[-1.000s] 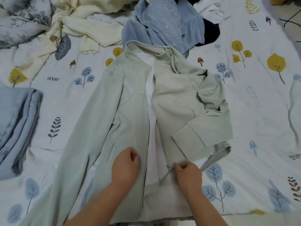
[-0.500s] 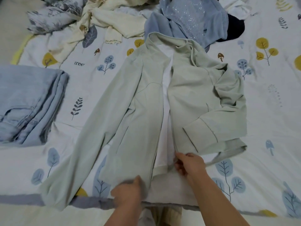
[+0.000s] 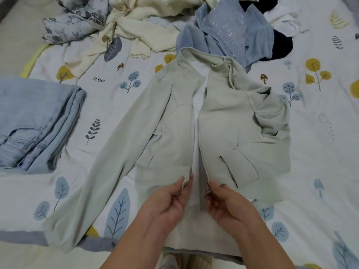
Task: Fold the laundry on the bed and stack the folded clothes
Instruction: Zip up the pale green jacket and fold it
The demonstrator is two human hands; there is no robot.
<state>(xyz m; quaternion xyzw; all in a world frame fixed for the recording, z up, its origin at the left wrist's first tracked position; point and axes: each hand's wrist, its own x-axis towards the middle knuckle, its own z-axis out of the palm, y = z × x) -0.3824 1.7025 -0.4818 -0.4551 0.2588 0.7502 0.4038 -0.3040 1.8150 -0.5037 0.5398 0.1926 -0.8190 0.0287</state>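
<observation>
A pale green zip jacket (image 3: 223,121) lies front-up on the bed, open down the middle with its white lining showing. Its left sleeve stretches toward the bed's near left corner; its right sleeve is folded across the right front. My left hand (image 3: 169,202) pinches the bottom corner of the left front edge. My right hand (image 3: 227,204) pinches the bottom of the right front edge at the zipper end. The two edges sit a small gap apart. Folded light blue jeans (image 3: 37,123) lie at the left.
Unfolded clothes are heaped at the far side: a cream top (image 3: 139,30), a grey patterned piece (image 3: 73,26), a sparkly blue garment (image 3: 233,33), something black (image 3: 279,45). The leaf-print sheet (image 3: 320,152) shows at right. The bed's near edge (image 3: 29,237) runs along the bottom.
My left hand rose from the jacket's hem to the left front edge's bottom corner and took hold of it. My right hand still pinches the right edge. The view shifted down and left.
</observation>
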